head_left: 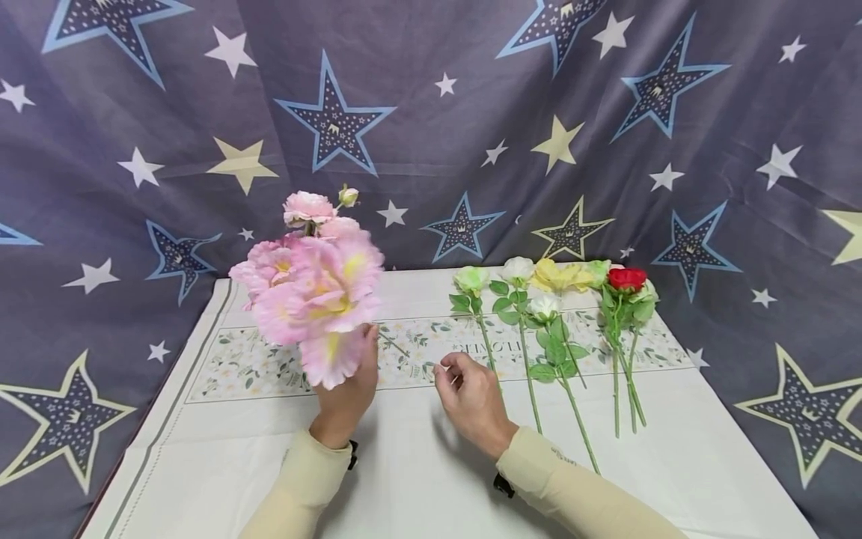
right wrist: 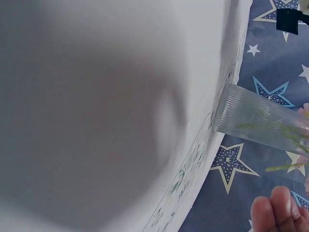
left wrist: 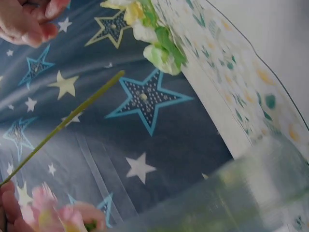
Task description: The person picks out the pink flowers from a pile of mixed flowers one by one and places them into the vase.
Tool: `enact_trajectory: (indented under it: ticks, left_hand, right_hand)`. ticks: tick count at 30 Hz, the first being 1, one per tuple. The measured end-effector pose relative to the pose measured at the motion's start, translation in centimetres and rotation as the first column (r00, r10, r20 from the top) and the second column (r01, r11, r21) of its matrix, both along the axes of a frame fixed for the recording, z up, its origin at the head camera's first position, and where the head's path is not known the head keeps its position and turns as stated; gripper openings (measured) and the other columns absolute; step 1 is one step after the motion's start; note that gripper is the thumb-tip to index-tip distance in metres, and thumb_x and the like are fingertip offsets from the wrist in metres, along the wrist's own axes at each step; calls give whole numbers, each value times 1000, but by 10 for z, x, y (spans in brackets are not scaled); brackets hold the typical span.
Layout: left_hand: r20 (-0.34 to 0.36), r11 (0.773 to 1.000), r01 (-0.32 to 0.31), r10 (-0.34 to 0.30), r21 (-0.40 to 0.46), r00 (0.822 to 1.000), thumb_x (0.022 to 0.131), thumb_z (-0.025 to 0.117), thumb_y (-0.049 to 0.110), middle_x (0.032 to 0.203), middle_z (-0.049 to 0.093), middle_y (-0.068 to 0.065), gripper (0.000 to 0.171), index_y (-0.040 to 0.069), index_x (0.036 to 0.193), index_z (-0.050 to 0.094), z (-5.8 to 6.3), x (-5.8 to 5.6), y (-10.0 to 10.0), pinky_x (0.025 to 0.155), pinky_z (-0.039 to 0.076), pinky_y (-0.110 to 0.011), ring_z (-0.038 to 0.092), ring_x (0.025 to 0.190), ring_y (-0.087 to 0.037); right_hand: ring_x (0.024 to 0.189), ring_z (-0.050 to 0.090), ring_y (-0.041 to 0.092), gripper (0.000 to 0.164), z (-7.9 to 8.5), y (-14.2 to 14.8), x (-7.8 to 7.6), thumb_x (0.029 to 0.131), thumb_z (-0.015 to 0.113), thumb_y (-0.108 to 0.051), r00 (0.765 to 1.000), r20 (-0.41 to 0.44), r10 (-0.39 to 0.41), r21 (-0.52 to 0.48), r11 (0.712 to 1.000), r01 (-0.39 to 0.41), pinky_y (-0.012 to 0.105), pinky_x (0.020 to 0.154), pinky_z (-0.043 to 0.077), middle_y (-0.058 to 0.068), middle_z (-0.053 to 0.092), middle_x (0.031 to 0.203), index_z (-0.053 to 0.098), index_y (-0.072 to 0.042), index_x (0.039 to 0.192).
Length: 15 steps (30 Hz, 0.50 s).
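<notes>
My left hand [head_left: 352, 389] grips the stem of a large pink artificial flower with yellow touches [head_left: 330, 288]. The bare stem [left wrist: 63, 124] juts out past the fingers toward my right hand. To the right, my right hand [head_left: 471, 397] hovers over the table with fingers loosely curled and nothing in them. A clear ribbed vase [right wrist: 260, 121] stands on the table with green stems inside. Smaller pink blooms [head_left: 308, 208] rise behind the held flower, which hides the vase in the head view. Part of the vase [left wrist: 270, 179] also crosses the left wrist view.
On the right side of the white-covered table [head_left: 417, 479] lie white roses [head_left: 544, 305], a pale green rose [head_left: 471, 279], a yellow flower [head_left: 562, 277] and a red rose [head_left: 626, 279]. A floral printed band [head_left: 236, 367] runs across the cloth. Behind hangs a star-patterned curtain [head_left: 431, 142].
</notes>
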<state>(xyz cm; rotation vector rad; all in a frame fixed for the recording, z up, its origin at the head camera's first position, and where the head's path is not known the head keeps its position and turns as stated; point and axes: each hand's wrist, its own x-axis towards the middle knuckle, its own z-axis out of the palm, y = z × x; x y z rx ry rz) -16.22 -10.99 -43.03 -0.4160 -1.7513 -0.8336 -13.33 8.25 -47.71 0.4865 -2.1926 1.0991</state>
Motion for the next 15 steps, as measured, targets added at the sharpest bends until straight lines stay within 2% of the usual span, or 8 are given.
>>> enact_trajectory:
  ticks: [2,5,8,13,15]
  left_hand:
    - [-2,997,46,-46,58,999,95,71,12,78,66,-12,13,1,89,70,2,2,-6,73,51,-41,64,74,-31]
    - [-31,990,45,-42,131,999,90,75,4,78,70,-13,6,-3,89,74,6,4,-14,72,51,-30,66,71,-28]
    - [-23,985,-22,26,169,999,89,77,3,78,71,-15,6,-4,90,76,8,5,-20,73,49,-23,66,70,-28]
    - [12,958,-126,127,257,992,87,79,5,81,69,-18,12,-5,89,73,10,6,-29,77,45,-23,64,75,-32]
    - [0,941,-113,119,318,993,86,80,1,82,68,-20,13,-8,90,71,13,4,-32,76,45,-21,62,76,-30]
  right_hand:
    - [55,59,5,5,1,0,0,89,74,-3,1000,-1,-6,0,1000,6,15,52,48,-3,66,68,69,-4,89]
    - [56,58,4,5,0,1,-1,89,73,-3,1000,0,-19,1,1000,19,15,52,48,-3,65,67,69,-5,89]
    - [56,59,4,5,1,1,-2,89,73,-3,1000,1,-18,4,1000,18,15,52,48,-4,66,68,69,-5,89]
    - [55,59,5,5,3,2,-2,89,73,-2,1000,2,-7,2,1000,7,15,52,48,-4,66,68,69,-4,89]
    - [55,59,4,5,3,2,-2,89,73,-2,1000,2,-7,-2,1000,7,15,52,48,-3,66,67,69,-4,90]
